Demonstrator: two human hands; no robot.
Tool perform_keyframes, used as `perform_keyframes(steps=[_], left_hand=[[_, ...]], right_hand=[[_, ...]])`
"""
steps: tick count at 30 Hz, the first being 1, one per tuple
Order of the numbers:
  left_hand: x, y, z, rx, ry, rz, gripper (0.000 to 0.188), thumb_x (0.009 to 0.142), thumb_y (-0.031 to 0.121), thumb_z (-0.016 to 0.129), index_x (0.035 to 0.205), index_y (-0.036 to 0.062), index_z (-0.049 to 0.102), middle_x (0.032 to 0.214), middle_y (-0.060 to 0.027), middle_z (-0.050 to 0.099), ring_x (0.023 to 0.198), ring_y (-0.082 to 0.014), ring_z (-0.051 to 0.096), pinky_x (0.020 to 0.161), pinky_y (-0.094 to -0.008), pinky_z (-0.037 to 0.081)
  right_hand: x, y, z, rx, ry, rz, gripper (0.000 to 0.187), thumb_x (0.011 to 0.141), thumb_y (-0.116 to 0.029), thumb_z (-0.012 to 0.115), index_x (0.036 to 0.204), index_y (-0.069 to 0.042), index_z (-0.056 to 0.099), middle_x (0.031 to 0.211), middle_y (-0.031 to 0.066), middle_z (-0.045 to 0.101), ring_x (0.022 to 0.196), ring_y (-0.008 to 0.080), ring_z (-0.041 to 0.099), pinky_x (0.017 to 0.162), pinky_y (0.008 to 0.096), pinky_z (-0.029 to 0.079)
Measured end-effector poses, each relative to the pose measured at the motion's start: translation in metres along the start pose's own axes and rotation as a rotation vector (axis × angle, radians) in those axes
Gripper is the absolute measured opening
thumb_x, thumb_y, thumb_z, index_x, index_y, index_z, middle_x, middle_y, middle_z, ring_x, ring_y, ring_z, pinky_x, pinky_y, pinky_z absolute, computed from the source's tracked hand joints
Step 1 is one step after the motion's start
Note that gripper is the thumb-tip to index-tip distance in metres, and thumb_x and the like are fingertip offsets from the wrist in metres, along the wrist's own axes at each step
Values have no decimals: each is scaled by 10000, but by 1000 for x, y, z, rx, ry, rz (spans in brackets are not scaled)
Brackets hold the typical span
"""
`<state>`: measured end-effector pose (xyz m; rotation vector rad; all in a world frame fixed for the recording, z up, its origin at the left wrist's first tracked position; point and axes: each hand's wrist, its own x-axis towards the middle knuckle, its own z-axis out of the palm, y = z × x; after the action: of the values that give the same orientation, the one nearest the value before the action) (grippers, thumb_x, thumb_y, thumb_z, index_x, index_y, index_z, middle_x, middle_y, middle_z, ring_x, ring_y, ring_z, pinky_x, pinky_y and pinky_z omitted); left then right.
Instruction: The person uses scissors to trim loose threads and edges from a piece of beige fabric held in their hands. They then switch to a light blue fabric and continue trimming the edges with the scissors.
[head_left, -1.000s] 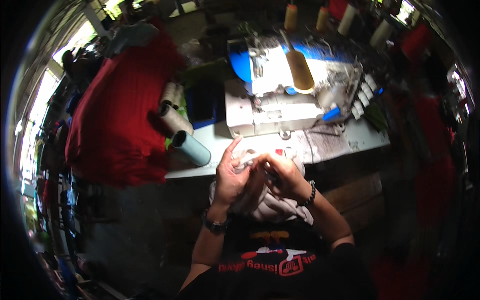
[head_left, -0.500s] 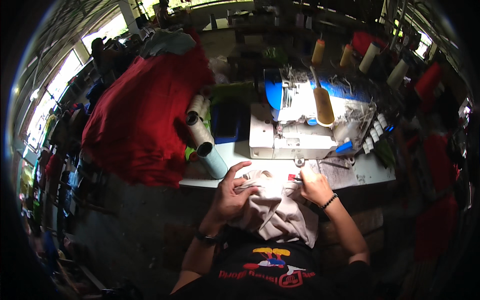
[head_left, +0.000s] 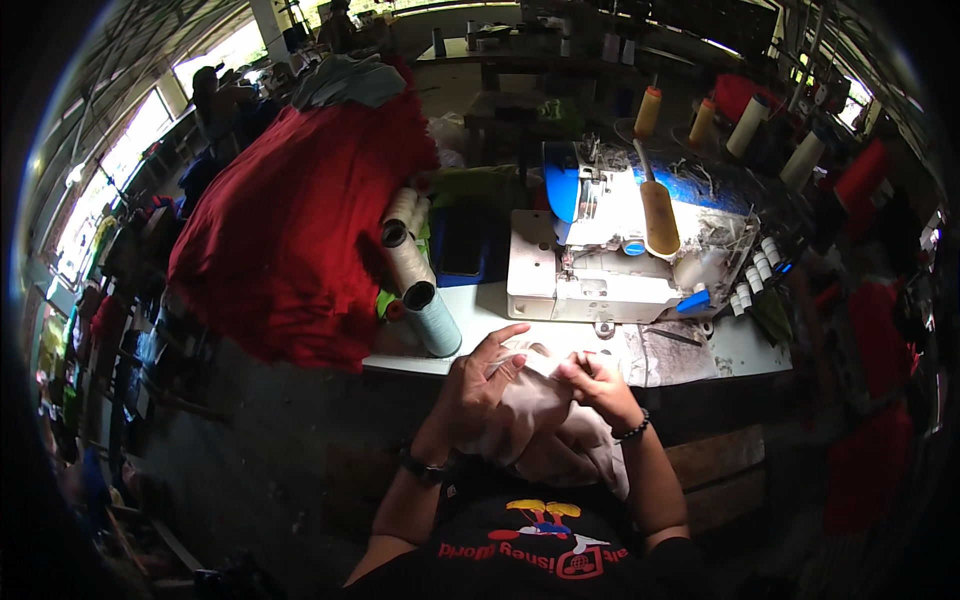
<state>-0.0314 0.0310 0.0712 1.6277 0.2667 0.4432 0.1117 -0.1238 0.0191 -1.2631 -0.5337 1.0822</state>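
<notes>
Your left hand (head_left: 478, 385) lies over the pale cloth piece (head_left: 545, 420), fingers curled round its upper fold, thumb and forefinger stretched toward the desk (head_left: 745, 350). Your right hand (head_left: 597, 385) has its grip closed on the same cloth, pinching an edge just beside the left fingertips. Most of the piece hangs off the desk's front edge into your lap; only its top reaches the surface, just short of the white sewing machine (head_left: 600, 270).

The main risk, as I judge it, is the hanging weight. It can drag the edge out of your pinch, and the two layers may slip out of line before they reach the presser foot, which is too small here to make out. Your fingertips sit close together on the fold, so if you feed it forward with them leading, they come near the needle area.

To your left, the grey thread cones (head_left: 430, 320) lie on their sides near the desk edge. A sweep of your left elbow could roll one off. The red fabric pile (head_left: 290, 230) slumps over that same corner and could snag or slide. Loose thread from the upright cones (head_left: 650, 110) behind the machine could also catch.
</notes>
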Motion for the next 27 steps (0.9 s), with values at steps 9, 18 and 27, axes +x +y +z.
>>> perform_keyframes(steps=[9,18,27], left_hand=[[4,-49,-13,297,-164,-163,279,807,224,728,938,-4,637,886,-73,656,819,-95,578,738,-251,471],[8,-63,17,-376,309,41,150,867,49,639,914,54,497,766,36,525,687,-11,440,606,-172,378],[18,-86,14,-576,476,23,155,870,31,623,919,76,483,782,-2,572,690,-40,515,621,-167,411]], right_hand=[[-9,-13,3,-456,79,-245,195,857,-195,677,823,-7,638,684,-56,566,667,21,473,587,194,395],[-2,-15,7,-374,71,-128,188,836,-190,683,874,-6,671,719,-47,605,661,40,498,579,214,413],[-3,0,19,-80,165,-134,153,876,-171,649,778,-56,620,628,-93,500,553,-7,408,481,179,305]])
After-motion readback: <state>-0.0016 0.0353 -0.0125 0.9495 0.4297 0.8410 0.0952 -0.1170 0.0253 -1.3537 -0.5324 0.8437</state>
